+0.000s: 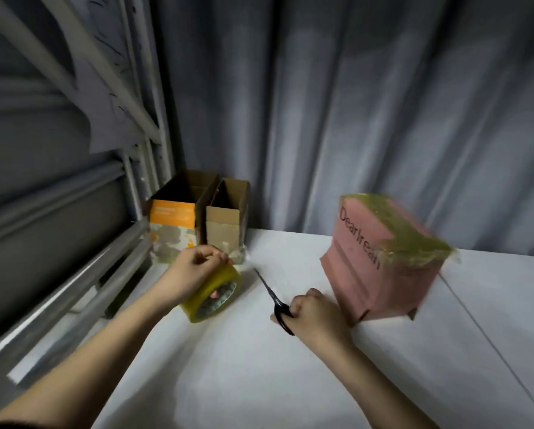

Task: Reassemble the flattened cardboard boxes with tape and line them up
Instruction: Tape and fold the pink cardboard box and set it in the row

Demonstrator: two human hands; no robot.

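My left hand (pixel 194 270) grips a roll of yellowish packing tape (pixel 213 294) standing on its edge on the white table (pixel 244 366). My right hand (pixel 313 314) holds black scissors (pixel 275 300) with the blades pointing away toward the back. Just right of that hand sits a pink cardboard box (pixel 380 258) with dark lettering, tilted, its top side covered in yellowish tape. At the back left corner stand two open boxes side by side: an orange and white one (pixel 173 224) and a plain brown one (pixel 225 227).
A grey metal frame with bars (pixel 74 274) runs along the left side of the table. A grey curtain (pixel 352 119) hangs behind the table. The table's right part shows a seam line (pixel 482 329).
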